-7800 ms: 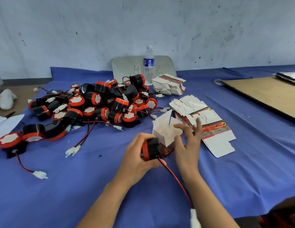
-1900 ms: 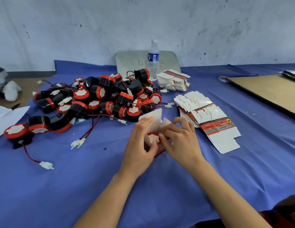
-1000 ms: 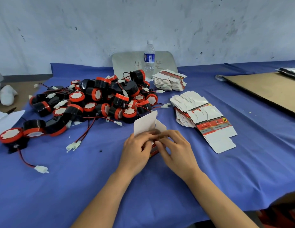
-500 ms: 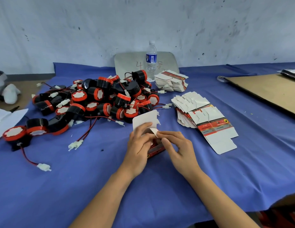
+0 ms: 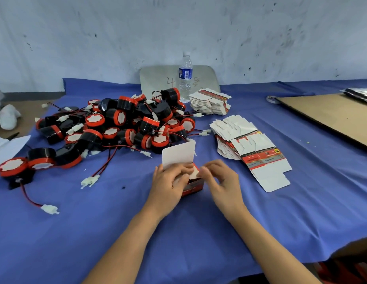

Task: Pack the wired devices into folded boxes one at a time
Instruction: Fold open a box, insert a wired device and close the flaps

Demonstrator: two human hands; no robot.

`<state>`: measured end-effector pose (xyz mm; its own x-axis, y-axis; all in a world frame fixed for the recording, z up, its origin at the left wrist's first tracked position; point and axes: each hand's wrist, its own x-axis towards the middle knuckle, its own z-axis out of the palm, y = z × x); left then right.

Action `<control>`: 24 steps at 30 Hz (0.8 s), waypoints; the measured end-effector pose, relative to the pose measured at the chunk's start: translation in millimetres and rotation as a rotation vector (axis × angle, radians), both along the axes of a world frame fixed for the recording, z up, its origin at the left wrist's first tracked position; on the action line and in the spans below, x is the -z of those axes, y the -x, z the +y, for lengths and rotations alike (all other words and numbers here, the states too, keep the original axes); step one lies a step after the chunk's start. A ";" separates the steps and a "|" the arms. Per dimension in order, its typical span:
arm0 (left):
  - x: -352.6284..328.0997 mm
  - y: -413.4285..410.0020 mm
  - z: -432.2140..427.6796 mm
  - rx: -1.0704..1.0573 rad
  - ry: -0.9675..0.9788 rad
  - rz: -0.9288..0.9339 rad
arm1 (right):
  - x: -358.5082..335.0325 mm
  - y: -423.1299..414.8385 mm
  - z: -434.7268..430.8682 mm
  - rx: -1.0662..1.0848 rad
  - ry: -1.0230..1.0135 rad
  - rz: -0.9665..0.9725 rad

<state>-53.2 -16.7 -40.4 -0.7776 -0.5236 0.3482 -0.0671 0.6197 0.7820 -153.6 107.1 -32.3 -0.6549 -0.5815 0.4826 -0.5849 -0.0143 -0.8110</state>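
Blue cloth (image 5: pixel 178 232) spread over the bench, reached across by two bare forearms (image 5: pixel 125 242). Just beyond, standing on the cloth between the two grips: small red-and-white carton (image 5: pixel 194 186), mouth upward, broad white lid flap (image 5: pixel 178 153) raised at its far side. Left grip (image 5: pixel 170 183) wrapped round the carton's left side, fingers curled over the top edge, holding it steady. Right grip (image 5: pixel 223 181) curled toward a small side flap (image 5: pixel 196 173), fingertips at it; blurred, so impossible to tell pinching from merely pushing. No device visible in the mouth; hidden by fingers and flaps, judged to be inside already.

Step in hand, by the look of it: closing up, side flaps first. Next, likely needed: pressing the side flaps flat with any lead kept underneath, then bending the lid flap toward the body and sliding its tongue inside the front wall without creasing.

Level with the carton at the far left, one stray device (image 5: pixel 12 167), red-and-black lead (image 5: pixel 28 196) trailing to a white plug (image 5: pixel 49 209). Farther on, left of centre: heap of wired devices (image 5: pixel 127 124), round black bodies, red rims, white faces, tangled leads, many left to pack. Right of the carton, fanned stack of flat cartons (image 5: pixel 252 148); behind that, second stack (image 5: pixel 211 101). Then water bottle (image 5: pixel 185 76) before a grey board (image 5: pixel 158 78), brown cardboard sheet (image 5: pixel 330 113) off right, scuffed pale wall (image 5: pixel 260 27) last.
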 end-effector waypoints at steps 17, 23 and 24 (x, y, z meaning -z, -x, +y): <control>4.5 -5.5 -4.3 0.113 0.247 -0.025 | -51.9 32.2 -19.5 -0.452 -0.257 -0.297; 5.5 -6.1 -2.8 0.055 0.338 0.069 | -24.3 13.4 -29.5 -0.045 -0.153 -0.126; 5.3 -5.7 -1.6 0.052 0.358 0.103 | -20.5 9.6 -30.9 -0.005 -0.127 -0.118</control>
